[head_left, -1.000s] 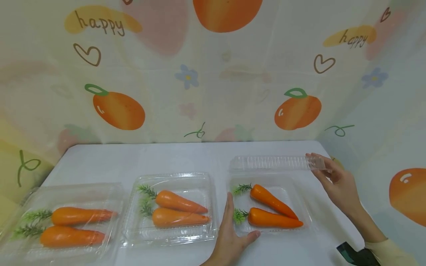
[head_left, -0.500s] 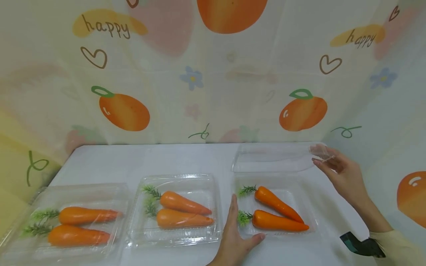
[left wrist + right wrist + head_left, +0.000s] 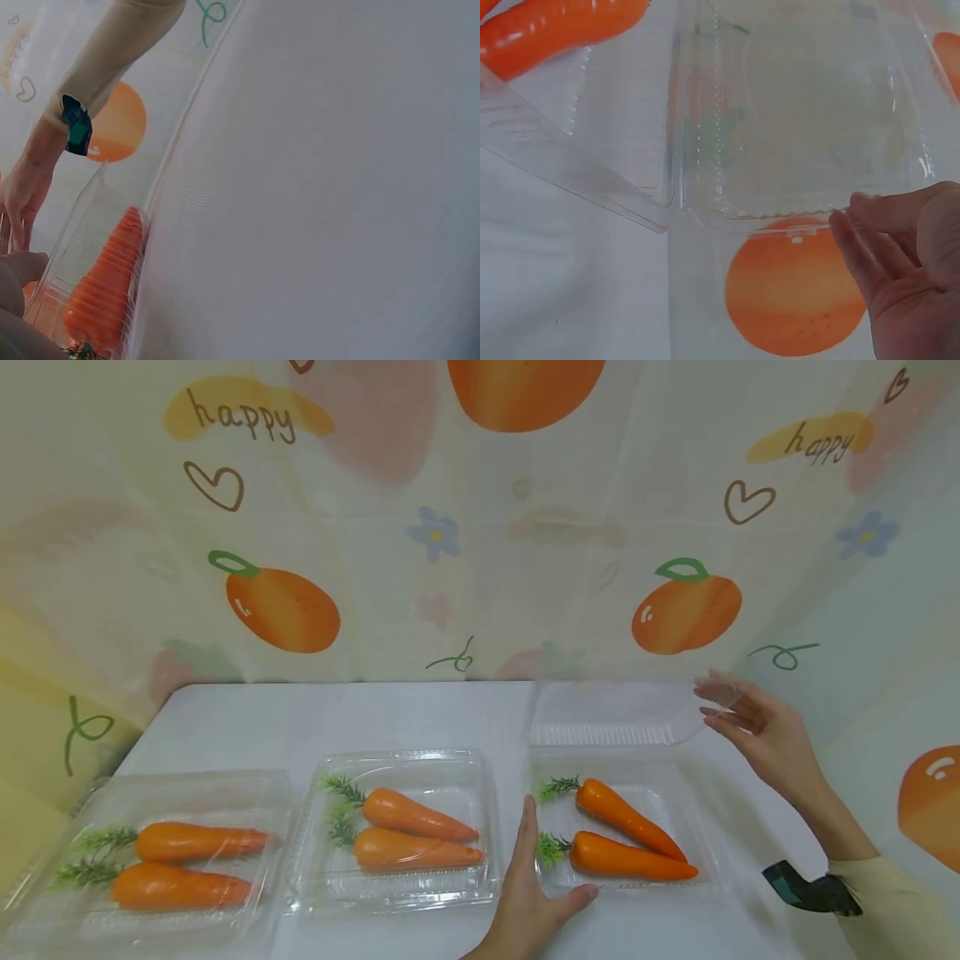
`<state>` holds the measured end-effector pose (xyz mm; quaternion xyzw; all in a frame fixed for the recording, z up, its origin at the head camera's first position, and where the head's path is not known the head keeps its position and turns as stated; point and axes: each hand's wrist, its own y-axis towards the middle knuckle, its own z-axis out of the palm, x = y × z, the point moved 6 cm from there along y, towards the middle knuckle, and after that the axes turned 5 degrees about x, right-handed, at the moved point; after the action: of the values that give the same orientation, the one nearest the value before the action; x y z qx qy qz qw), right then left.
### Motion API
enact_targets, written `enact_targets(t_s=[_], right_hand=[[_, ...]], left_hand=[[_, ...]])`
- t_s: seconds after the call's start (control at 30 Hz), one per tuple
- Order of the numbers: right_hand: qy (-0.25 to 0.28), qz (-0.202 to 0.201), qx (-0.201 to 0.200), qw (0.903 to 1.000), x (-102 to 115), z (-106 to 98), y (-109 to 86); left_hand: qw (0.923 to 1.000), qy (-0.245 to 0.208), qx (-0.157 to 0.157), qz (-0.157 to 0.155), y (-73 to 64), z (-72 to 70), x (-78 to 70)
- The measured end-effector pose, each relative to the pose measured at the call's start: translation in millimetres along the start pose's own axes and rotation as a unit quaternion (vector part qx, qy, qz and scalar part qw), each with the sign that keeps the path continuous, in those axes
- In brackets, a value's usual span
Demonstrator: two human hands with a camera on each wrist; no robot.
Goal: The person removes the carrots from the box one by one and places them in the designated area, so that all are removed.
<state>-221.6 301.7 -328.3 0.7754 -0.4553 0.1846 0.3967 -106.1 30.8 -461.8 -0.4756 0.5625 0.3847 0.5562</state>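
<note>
My right hand [image 3: 765,727] pinches the right edge of a hinged clear plastic lid [image 3: 607,710], which stands raised at the back of the right-hand clear box. In the right wrist view, thumb and fingertips meet at the rim of this lid [image 3: 810,150]. Two orange carrots with green tops, a rear carrot [image 3: 626,814] and a front carrot [image 3: 630,857], lie in the box's base [image 3: 701,835]. My left hand [image 3: 521,893] is at the base's left front corner, fingers straight along its side and thumb spread across the front. The left wrist view shows a carrot [image 3: 105,292] through the ribbed wall.
Left of my left hand sits a middle clear box [image 3: 330,885] with its lid down over two carrots. A similar left box [image 3: 255,793], also holding two carrots, stands further left. All are on a white table [image 3: 390,718], with a printed curtain [image 3: 480,577] behind its back edge.
My right hand has moved up and back a little, tilting the lid to stand higher. My left hand keeps its place at the box, and the carrots stay put.
</note>
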Motion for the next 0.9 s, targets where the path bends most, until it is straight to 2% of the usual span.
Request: enact_targets(t_s=[0.17, 0.33, 0.57, 0.9], right_hand=[[-0.026, 0.012, -0.003, 0.9996, -4.6, 0.0, 3.5], [-0.023, 0.016, 0.002, 0.9996, -8.1, 1.7, 7.0], [-0.030, 0.018, 0.013, 0.9993, -12.4, 2.8, 11.6], [-0.047, 0.022, 0.019, 0.9985, -14.7, 9.2, 18.6]], left_hand=[[0.9999, 0.010, -0.008, 0.008, 2.9, 1.2, -0.1], [0.9994, 0.022, -0.023, 0.013, 4.8, 0.2, 0.2], [0.9994, 0.010, -0.026, -0.021, 6.6, 1.5, 4.4], [0.9991, -0.010, -0.023, -0.033, 6.5, 1.4, 4.8]])
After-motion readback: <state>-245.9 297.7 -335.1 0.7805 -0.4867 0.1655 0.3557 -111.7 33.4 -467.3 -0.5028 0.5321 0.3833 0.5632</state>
